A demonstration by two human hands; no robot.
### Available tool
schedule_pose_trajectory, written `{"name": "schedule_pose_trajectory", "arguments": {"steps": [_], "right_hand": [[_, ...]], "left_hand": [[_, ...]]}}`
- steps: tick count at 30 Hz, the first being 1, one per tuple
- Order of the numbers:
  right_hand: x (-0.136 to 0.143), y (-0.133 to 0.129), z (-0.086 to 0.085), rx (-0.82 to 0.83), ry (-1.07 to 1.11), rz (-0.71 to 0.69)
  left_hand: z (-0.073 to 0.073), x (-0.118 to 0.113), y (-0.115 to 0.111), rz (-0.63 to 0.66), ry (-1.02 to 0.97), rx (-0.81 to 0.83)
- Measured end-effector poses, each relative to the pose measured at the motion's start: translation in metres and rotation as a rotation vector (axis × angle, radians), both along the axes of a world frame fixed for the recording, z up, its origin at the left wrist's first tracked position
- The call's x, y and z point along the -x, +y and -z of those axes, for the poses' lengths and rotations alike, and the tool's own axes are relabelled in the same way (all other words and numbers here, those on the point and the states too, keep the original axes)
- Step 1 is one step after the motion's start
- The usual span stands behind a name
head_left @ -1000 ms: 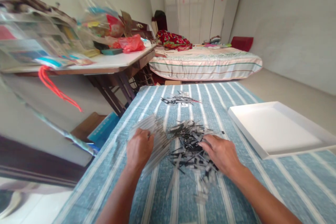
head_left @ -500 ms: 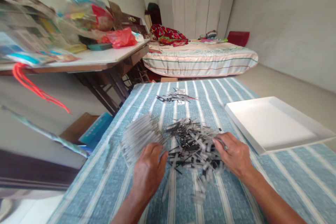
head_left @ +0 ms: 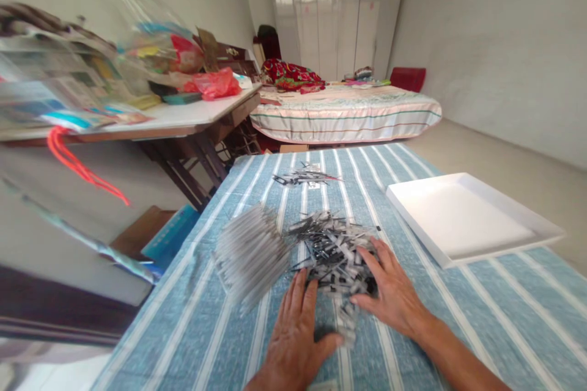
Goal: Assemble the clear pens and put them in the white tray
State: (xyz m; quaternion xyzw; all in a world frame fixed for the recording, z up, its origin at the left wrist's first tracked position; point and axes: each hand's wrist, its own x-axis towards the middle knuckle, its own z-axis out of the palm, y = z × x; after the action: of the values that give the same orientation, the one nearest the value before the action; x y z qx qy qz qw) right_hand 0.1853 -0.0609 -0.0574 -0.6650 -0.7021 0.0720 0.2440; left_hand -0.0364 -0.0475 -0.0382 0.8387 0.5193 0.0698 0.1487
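Observation:
A loose heap of thin black and clear plastic pieces (head_left: 328, 244) lies on the blue-and-white striped cloth (head_left: 183, 317). My left hand (head_left: 296, 327) is at its near left edge, fingers stretched forward and thumb spread away. On the heap's right side is my right hand (head_left: 394, 290), fingers apart, fingertips against the pieces; nothing shows in its grasp. Left of the heap, a layer of long translucent grey sticks (head_left: 250, 250) lies side by side, slightly blurred. Farther back sits a small group of thin dark pieces (head_left: 305, 178), partly over a printed label.
To the right stands a shallow white tray (head_left: 468, 214). A white-topped desk (head_left: 202, 111) on the left carries bags and a red plastic bag (head_left: 215, 82); a red cord (head_left: 87, 174) hangs off its edge. Behind the cloth is a bed (head_left: 348, 116).
My left hand has moved right and nearer, off the grey sticks to the heap's edge, its fingers straightened. My right hand has opened from a pinch and shifted slightly left and down. The view has tilted up.

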Motion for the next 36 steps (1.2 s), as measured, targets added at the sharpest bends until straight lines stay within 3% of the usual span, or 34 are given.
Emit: {"name": "schedule_pose_trajectory", "arguments": {"steps": [14, 25, 36], "right_hand": [[-0.003, 0.018, 0.007, -0.116, 0.034, 0.085], [-0.014, 0.037, 0.013, -0.145, 0.059, 0.137], [-0.022, 0.047, 0.013, -0.199, 0.132, 0.174]], "left_hand": [[-0.007, -0.044, 0.02, -0.023, -0.055, 0.091], [0.001, -0.081, 0.035, -0.049, -0.229, 0.047], [0.007, -0.08, 0.042, -0.05, -0.308, -0.073]]}}
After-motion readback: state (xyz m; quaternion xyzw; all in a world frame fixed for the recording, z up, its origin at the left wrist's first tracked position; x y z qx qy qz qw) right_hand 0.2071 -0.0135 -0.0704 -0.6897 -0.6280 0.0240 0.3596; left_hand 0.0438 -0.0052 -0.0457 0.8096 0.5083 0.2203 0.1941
